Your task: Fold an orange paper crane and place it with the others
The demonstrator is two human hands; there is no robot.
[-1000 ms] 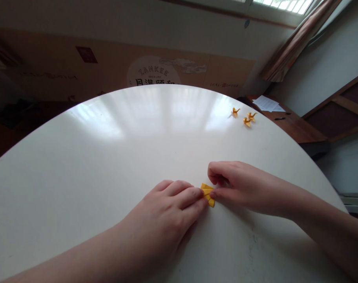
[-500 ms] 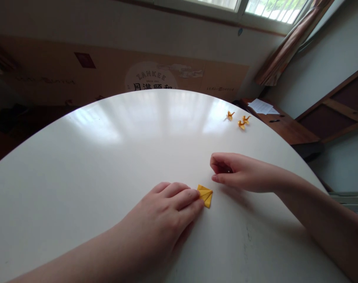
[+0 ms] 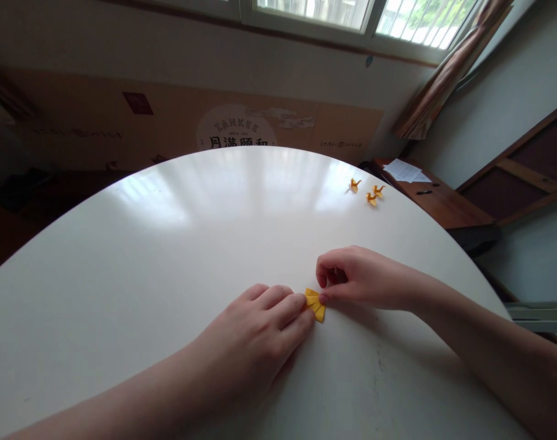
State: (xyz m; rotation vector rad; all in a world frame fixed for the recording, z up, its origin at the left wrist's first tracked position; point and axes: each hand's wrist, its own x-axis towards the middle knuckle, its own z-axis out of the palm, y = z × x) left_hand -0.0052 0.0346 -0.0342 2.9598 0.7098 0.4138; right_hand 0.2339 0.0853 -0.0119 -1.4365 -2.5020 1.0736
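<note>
A small piece of folded yellow origami paper (image 3: 316, 308) with creases fanning across it lies flat on the white round table (image 3: 168, 293). My left hand (image 3: 264, 327) holds it down, its fingers close together and the fingertips on the paper's left side. From the right, my right hand (image 3: 361, 278) meets the paper's right corner with the thumb tip. Its other fingers curl inward above the thumb, and part of the corner is hidden under that thumb.
Three small folded yellow paper cranes stand near the table's far right edge, one crane (image 3: 354, 185) a little apart on the left. Past that edge, a brown wooden desk (image 3: 447, 205) bears white papers (image 3: 404, 170). A printed cardboard panel (image 3: 168, 122) lines the wall behind.
My right hand has moved left and down, and its thumb now touches the paper's corner. My left hand stays on the paper. The view has tilted up slightly.
</note>
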